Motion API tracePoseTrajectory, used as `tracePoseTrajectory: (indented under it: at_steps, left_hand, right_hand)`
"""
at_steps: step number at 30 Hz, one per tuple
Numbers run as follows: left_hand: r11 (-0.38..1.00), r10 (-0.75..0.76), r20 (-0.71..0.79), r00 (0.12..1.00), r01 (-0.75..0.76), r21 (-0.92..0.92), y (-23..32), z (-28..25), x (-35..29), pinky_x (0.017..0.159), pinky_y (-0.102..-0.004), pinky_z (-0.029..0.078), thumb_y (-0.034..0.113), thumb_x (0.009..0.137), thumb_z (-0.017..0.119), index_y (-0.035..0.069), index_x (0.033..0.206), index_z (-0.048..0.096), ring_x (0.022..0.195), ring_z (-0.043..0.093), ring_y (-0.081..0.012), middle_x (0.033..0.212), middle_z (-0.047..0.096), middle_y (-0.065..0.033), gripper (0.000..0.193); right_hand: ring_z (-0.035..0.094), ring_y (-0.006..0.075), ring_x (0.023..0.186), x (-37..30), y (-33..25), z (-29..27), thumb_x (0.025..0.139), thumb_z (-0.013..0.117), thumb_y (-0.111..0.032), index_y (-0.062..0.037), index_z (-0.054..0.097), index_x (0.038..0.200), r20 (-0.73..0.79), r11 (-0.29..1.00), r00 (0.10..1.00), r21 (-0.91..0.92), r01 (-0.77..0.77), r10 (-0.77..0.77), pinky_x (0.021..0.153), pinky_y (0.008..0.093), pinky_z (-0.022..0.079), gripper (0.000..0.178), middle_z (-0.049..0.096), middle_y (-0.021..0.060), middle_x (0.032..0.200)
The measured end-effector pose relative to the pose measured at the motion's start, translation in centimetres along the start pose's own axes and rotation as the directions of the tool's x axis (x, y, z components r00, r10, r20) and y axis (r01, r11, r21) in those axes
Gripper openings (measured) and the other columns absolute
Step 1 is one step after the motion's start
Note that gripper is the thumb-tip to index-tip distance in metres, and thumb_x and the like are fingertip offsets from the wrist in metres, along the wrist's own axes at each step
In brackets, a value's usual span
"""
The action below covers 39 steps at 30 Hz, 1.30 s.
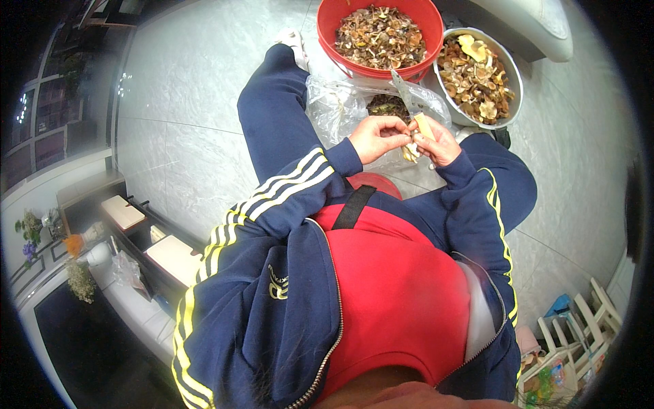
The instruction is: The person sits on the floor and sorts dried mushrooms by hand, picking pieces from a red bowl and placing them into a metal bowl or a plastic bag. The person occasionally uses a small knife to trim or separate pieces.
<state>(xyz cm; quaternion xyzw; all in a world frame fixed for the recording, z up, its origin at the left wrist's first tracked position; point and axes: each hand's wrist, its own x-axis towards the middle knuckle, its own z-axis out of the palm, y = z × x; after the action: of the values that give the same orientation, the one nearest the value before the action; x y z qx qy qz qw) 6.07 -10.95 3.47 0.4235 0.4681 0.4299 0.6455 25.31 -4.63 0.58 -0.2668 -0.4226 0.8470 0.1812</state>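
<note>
My right hand (439, 144) is closed around a knife (424, 125) with a pale yellow handle, its blade pointing up and away from me. Against it, the fingertips of my left hand (379, 140) pinch together at a small yellowish mushroom (410, 153), which shows just below where the hands meet. Exactly how each finger touches the mushroom is hard to see. Beneath and beyond my hands, a clear plastic bag (334, 108) lies spread on the floor, with dark scraps (387, 104) in it.
Past the bag stands a red bucket (327, 51) heaped with brown mushrooms (380, 37). Right of it, a silvery pot (516, 85) holds more mushrooms (480, 85). A pale rounded furniture edge (538, 27) juts in behind. White rack (579, 327) at lower right; open drawers (174, 259) at left.
</note>
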Motion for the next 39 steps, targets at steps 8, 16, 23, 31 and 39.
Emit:
tracePoseTrajectory:
  at_steps: [8, 16, 23, 31, 39]
  left_hand:
    - [0.936, 0.205, -0.08, 0.975, -0.171, 0.308, 0.7, -0.2, -0.3, 0.077, -0.0269, 0.045, 0.011, 0.083, 0.065, 0.0, 0.09, 0.063, 0.082, 0.056, -0.0106, 0.085, 0.061, -0.0034, 0.013]
    - [0.883, 0.172, -0.155, 0.973, -0.082, 0.462, 0.0, -1.7, 0.4, 0.073, -0.0272, 0.046, 0.012, 0.079, 0.068, 0.0, 0.09, 0.062, 0.078, 0.058, -0.0131, 0.08, 0.061, -0.0057, 0.016]
    - [0.768, 0.343, -0.114, 0.933, -0.208, 0.606, 0.0, -1.2, 0.4, 0.073, -0.0309, 0.048, 0.008, 0.076, 0.066, 0.001, 0.095, 0.064, 0.078, 0.06, -0.0204, 0.09, 0.063, -0.0113, 0.02]
    - [0.71, 0.488, 0.018, 0.873, -0.409, 0.573, 1.4, -0.3, 0.2, 0.077, -0.0331, 0.047, 0.006, 0.075, 0.067, 0.005, 0.091, 0.067, 0.087, 0.06, -0.0233, 0.092, 0.062, -0.0092, 0.017]
    - [0.606, 0.556, 0.043, 0.83, -0.44, 0.663, 2.1, 0.1, 0.1, 0.075, -0.0348, 0.045, 0.006, 0.073, 0.067, 0.006, 0.083, 0.065, 0.084, 0.058, -0.0256, 0.089, 0.061, -0.0083, 0.01]
  right_hand:
    - [0.042, 0.0019, 0.06, 0.0, -0.2, 0.0, 0.088, 0.058, -0.018, -0.0041, 0.049, 0.108, -0.042, 0.998, 0.998, 0.035, 0.055, -0.054, 0.05, 0.0153, 0.032, 0.026, 0.051, -0.0017, 0.084]
    - [0.038, 0.003, 0.055, -0.1, -0.6, -0.2, 0.088, 0.056, -0.014, -0.0049, 0.05, 0.106, -0.044, 0.99, 0.998, 0.128, 0.061, -0.055, 0.05, 0.0168, 0.032, 0.021, 0.051, -0.0019, 0.077]
    - [0.038, 0.0026, 0.054, 0.1, -0.2, -0.4, 0.088, 0.057, -0.015, -0.0052, 0.05, 0.106, -0.038, 0.989, 0.998, 0.137, 0.054, -0.049, 0.049, 0.017, 0.031, 0.022, 0.051, -0.0023, 0.077]
    - [0.037, 0.0024, 0.054, 0.2, -0.4, -0.1, 0.089, 0.055, -0.017, -0.0052, 0.049, 0.106, -0.012, 0.988, 0.999, 0.147, 0.05, -0.049, 0.048, 0.0165, 0.031, 0.022, 0.05, -0.0022, 0.077]
    - [0.04, 0.0016, 0.05, 0.2, 0.1, -0.2, 0.091, 0.052, -0.017, -0.0038, 0.048, 0.107, 0.003, 0.982, 0.998, 0.18, 0.06, -0.061, 0.051, 0.0164, 0.037, 0.021, 0.052, -0.0012, 0.078]
